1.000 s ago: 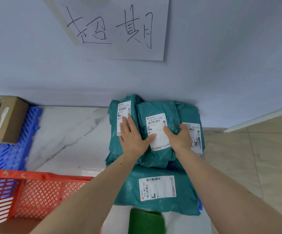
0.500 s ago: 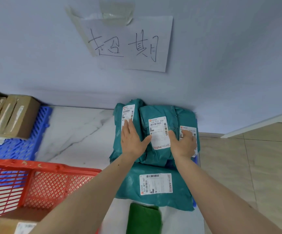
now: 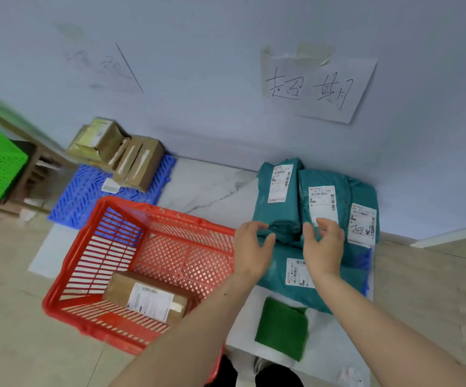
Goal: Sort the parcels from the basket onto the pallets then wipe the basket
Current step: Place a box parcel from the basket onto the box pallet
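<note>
Inside red basket point(image 3: 108, 263): one brown taped carton point(image 3: 145, 298), white label.

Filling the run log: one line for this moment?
hands: open above teal parcels | basket: one box left | cloth: untouched

L hand point(image 3: 251, 248) bare, no sleeve | R hand point(image 3: 324, 247) bare, no sleeve | no rings/watch seen
</note>
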`<move>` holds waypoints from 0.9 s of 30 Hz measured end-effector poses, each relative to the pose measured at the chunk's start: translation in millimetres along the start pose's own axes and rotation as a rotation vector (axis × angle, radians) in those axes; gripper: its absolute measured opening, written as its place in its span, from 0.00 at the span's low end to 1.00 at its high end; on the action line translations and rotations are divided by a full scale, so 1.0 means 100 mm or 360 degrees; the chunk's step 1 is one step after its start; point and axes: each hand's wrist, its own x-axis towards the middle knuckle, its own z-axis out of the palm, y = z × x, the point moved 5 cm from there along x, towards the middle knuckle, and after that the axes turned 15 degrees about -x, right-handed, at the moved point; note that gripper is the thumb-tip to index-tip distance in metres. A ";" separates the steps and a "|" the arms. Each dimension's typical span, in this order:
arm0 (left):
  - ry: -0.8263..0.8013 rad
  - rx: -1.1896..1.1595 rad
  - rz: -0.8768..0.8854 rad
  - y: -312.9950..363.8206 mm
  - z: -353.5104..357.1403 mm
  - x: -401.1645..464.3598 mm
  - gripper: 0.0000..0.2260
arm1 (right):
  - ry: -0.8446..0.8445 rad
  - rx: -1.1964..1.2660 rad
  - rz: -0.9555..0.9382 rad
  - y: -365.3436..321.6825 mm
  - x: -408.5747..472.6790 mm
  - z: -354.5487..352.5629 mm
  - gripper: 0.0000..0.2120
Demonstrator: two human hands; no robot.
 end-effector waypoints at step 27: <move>-0.0114 0.0442 -0.1108 -2.76 -3.16 0.03 0.36 | -0.1078 -0.0688 0.0447 -0.23 -2.26 2.90 0.32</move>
